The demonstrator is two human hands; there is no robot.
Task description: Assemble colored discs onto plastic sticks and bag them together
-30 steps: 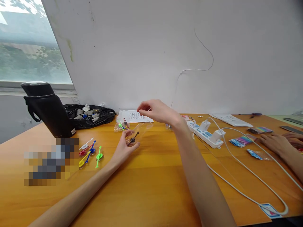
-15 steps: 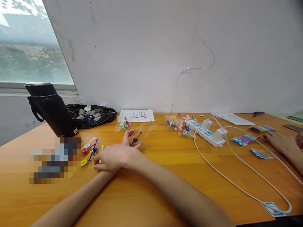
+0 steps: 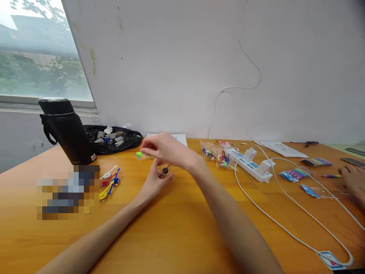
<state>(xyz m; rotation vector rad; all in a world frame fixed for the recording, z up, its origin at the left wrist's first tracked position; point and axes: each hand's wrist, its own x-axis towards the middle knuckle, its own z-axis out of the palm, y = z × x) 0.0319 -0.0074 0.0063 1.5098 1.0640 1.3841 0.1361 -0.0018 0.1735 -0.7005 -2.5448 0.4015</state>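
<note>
A wide orange wooden table [image 3: 176,228] fills the lower part of the view, set against a white wall. At the far left of it a tall black flask [image 3: 66,130] stands upright, and just beside this a black plastic bag [image 3: 114,139] of small grey parts lies open. A white power strip [image 3: 251,161] with chargers plugged in is seen to the right, its white cable [image 3: 285,224] looping toward the near edge. The right hand [image 3: 165,150] is raised above the table's middle, and a small green plastic pick [image 3: 139,154] is pinched between its fingertips, clear of the surface. Under it, the left hand [image 3: 155,180] rests on the wood, a small clear bag [image 3: 164,170] with a black pick inside being held between thumb and fingers. A loose cluster of coloured picks [image 3: 110,181] lies to the left of that hand. Another person's hand [image 3: 352,180] is seen flat on the table at the far right edge.
</note>
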